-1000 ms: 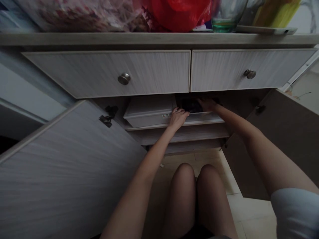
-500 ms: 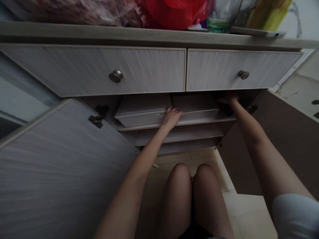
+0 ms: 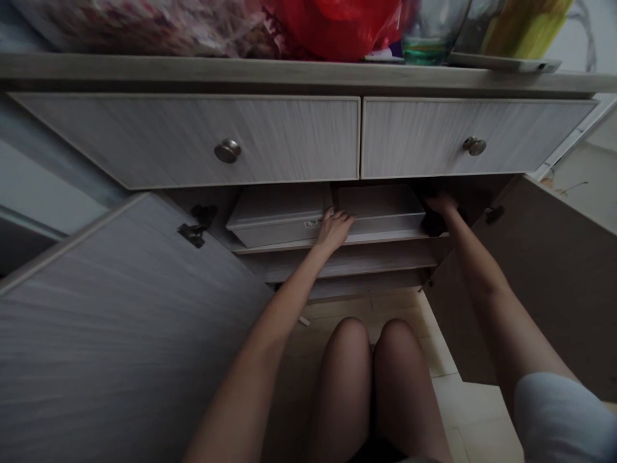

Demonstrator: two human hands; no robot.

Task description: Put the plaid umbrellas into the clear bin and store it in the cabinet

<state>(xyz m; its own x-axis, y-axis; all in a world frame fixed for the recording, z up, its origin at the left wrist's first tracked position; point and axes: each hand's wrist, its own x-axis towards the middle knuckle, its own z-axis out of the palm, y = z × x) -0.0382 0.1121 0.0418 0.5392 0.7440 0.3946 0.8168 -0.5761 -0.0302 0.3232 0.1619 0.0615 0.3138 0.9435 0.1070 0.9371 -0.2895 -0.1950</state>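
Inside the open cabinet, two pale boxes sit side by side on the upper shelf: a left box (image 3: 274, 225) with a small label on its front, and a right box (image 3: 380, 209). My left hand (image 3: 335, 229) rests where their front edges meet, its fingers spread over the edges. Deep in the right side of the compartment is my right hand (image 3: 441, 203), beside the right box. Its fingers reach into shadow over a dark object (image 3: 434, 223). What that object is, and whether my fingers grip it, I cannot make out.
Two cabinet doors, left (image 3: 120, 321) and right (image 3: 535, 276), stand open on either side of my arms. Above are two closed drawers (image 3: 289, 138) with round knobs. A red plastic bag (image 3: 337, 29) and a glass container (image 3: 427, 45) stand on top. Lower shelves (image 3: 371, 260) lie below.
My right hand has shifted slightly, and more of the dark object shows beneath it. My left hand stays on the boxes. The view has moved a little.
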